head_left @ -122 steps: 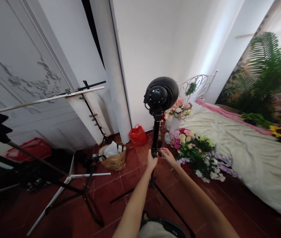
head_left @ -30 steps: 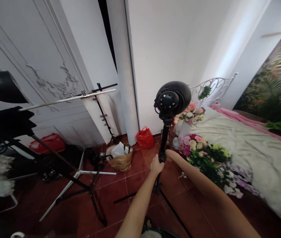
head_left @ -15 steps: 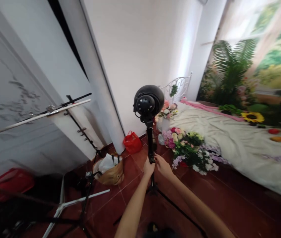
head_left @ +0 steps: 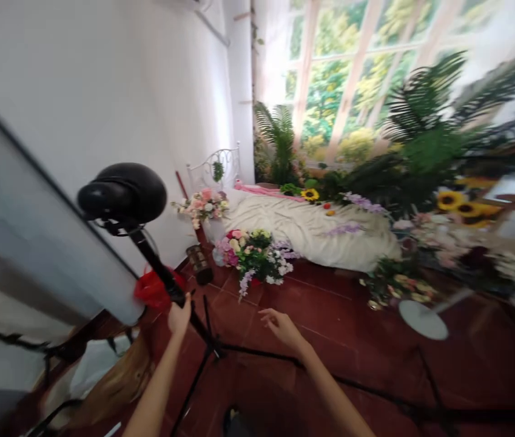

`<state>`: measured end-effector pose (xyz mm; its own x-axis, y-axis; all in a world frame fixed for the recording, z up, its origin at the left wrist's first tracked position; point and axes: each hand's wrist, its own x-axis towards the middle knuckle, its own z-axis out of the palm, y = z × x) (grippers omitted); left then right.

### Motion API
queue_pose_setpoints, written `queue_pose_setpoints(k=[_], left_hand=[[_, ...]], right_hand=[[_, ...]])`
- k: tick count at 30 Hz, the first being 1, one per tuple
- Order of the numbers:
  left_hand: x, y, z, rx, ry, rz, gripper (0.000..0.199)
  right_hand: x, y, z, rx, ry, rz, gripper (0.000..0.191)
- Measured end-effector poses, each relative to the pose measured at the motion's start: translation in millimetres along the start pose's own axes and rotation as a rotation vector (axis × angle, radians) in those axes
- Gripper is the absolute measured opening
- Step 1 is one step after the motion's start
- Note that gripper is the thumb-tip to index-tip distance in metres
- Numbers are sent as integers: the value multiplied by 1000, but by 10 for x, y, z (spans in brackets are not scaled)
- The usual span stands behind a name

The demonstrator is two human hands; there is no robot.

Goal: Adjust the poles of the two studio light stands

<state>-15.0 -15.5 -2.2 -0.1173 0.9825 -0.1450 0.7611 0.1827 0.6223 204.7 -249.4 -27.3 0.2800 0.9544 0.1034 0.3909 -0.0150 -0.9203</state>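
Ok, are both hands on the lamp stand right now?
No: the left hand holds the lamp stand, while the right hand is apart from it, with nothing visible in its fingers.

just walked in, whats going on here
A person grips a black stand with the left hand; a rounded black lamp head tops it. The right hand is off the stand, open and holding nothing, above the red tiled floor. Farther off, flowers stand beside a cream-covered bed.
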Motion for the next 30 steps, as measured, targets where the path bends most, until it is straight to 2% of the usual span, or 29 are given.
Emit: queue_pose_setpoints(k=[2,5,7,8,9,11,13,16,18,20,22,23,26,30], left_hand=[[-88,16,70,-25,77,33,61],[-396,-2,322,-139,336,76,55],[-723,-22,610,-218,480,45,47],[-921,-21,793,-248,500,31,43],[-1140,-5,1002,-275,472,32,40],[-1643,95,1482,-340,304,89,33],[-2235,311,1998,-430,65,204,26],[-3273,844,2680,-567,-281,390,25],[-4005,1290,2994,-656,-527,543,33],[-4683,1759,3186,-710,-776,707,39],[-5241,2220,3299,-722,-923,863,48],[-5465,2439,3344,-727,-954,932,57],[-5951,3029,3493,-744,-960,1058,87],[-6372,3617,3733,-726,-1081,1109,103]], right_hand=[[-349,111,-519,0,98,38,33],[-998,333,-1406,-42,291,104,32],[-1496,507,-2004,-102,464,149,32],[-1752,595,-2285,-135,563,171,32],[-2007,678,-2546,-167,664,195,31],[-2495,825,-2998,-226,862,244,30],[-2934,940,-3352,-270,1023,301,28],[-3471,1070,-3739,-337,1215,387,28],[-3741,1142,-3934,-398,1345,434,32],[-3933,1205,-4095,-470,1473,472,43],[-4043,1257,-4225,-531,1563,501,63],[-4066,1278,-4280,-544,1589,508,74],[-4010,1311,-4413,-502,1601,513,99],[-3755,1299,-4555,-466,1582,508,106]])
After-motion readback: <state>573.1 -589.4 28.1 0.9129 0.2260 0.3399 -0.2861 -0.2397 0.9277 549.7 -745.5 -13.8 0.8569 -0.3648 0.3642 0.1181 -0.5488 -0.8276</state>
